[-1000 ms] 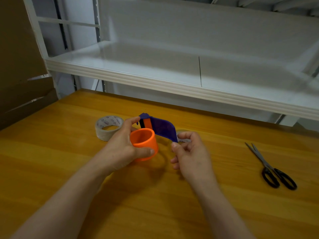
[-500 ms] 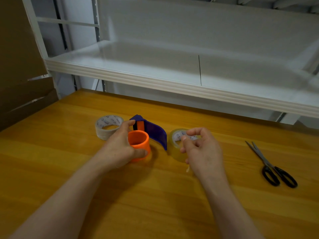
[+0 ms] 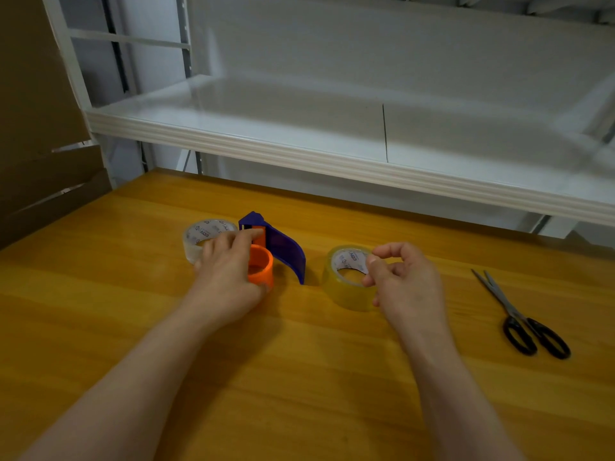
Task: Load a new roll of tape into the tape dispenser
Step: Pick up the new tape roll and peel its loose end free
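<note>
The tape dispenser (image 3: 283,251) stands on the wooden table (image 3: 299,377). It has a purple curved body and an empty orange hub (image 3: 261,267). My left hand (image 3: 226,277) grips it around the hub, index finger along the top and thumb under the ring. A yellowish clear tape roll (image 3: 346,287) lies flat just right of the dispenser. My right hand (image 3: 404,284) curls over the roll's right rim, with its thumb and fingertips at the core opening. A second, whitish tape roll (image 3: 203,234) lies behind my left hand, partly hidden by it.
Black-handled scissors (image 3: 519,317) lie on the table at the right. A white shelf (image 3: 332,154) overhangs the table's far edge. Brown cardboard (image 3: 33,128) leans at the far left.
My left hand has lowered the dispenser onto the table. My right hand has left the dispenser's blade end and moved right to the yellowish roll, which now lies flat.
</note>
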Demonstrator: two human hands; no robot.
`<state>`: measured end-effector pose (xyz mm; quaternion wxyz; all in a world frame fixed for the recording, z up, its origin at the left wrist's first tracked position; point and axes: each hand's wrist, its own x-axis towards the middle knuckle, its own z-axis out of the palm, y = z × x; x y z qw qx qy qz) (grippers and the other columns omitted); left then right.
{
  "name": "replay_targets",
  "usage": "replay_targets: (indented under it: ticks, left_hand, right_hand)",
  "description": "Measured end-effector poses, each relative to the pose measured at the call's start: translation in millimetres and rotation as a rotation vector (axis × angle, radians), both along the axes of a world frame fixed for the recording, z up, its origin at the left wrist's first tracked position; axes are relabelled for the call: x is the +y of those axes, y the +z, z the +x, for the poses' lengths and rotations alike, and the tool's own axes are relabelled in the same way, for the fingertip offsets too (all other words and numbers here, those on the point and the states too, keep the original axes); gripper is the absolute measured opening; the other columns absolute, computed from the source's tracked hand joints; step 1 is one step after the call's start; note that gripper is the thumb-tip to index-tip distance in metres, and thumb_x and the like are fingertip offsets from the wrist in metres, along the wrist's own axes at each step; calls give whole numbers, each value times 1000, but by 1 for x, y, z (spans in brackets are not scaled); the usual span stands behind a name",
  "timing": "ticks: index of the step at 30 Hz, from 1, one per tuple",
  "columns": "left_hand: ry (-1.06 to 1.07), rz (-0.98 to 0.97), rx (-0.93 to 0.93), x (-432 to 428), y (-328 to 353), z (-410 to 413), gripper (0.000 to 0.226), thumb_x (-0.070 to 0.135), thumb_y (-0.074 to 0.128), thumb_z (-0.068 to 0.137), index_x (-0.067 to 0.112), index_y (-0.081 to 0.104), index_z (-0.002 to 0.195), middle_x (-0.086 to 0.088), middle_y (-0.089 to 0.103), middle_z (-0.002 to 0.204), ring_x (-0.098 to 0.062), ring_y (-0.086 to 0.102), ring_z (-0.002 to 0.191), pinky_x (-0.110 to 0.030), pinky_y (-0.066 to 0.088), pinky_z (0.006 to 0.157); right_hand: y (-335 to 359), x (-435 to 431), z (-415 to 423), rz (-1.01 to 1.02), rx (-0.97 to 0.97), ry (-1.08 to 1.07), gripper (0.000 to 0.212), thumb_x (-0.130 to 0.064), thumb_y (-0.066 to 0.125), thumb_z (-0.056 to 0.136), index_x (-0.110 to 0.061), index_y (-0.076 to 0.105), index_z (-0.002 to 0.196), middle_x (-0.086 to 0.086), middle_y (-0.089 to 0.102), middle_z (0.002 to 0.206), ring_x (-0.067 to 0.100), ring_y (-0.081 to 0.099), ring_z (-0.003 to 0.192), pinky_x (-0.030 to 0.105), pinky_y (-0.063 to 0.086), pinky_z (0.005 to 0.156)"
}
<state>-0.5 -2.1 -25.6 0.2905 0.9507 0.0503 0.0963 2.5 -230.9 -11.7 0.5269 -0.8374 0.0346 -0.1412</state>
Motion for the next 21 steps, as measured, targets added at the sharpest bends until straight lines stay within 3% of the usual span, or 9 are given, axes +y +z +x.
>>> replay_targets:
  ticks: [5, 8, 15, 18, 21]
  left_hand:
    - [-48, 45, -164, -10, 4, -8, 80, 22, 75, 80, 35, 32, 146, 1, 32, 146, -24, 21, 139, -45, 20, 112]
    - [-90, -10, -294, -25, 7, -15, 65, 21, 72, 84, 32, 43, 141, 5, 40, 137, -17, 29, 133, -34, 21, 106]
    - [-255, -70, -413, -58, 16, -23, 33, 15, 65, 89, 27, 64, 120, 9, 59, 116, -11, 48, 114, -22, 37, 96]
    - [-264, -221, -362, -66, 29, -17, 23, 10, 62, 91, 25, 69, 107, 9, 64, 108, -10, 58, 105, -29, 50, 90]
    - [-213, -470, -323, -76, 41, -7, 22, 7, 61, 93, 26, 71, 96, 10, 67, 94, 1, 59, 79, -23, 53, 70]
  right_hand:
    - [0, 0, -1, -2, -1, 2, 5, -29, 62, 98, -33, 61, 95, -5, 74, 75, 17, 62, 59, 42, 58, 60]
    - [1, 2, -3, -28, -5, 14, 6, -29, 62, 98, -33, 62, 93, -5, 74, 77, 17, 64, 62, 44, 59, 62]
    - [9, -3, 3, -145, -8, 37, 10, -29, 66, 95, -30, 65, 86, -7, 74, 77, 11, 68, 70, 35, 56, 63]
    - [20, -15, 8, -338, -52, 60, 8, -28, 64, 96, -29, 66, 88, -9, 72, 84, 10, 67, 79, 36, 58, 68]
    - [24, -23, 8, -509, -115, 120, 5, -29, 62, 97, -29, 67, 97, -12, 67, 91, 8, 62, 85, 34, 56, 72]
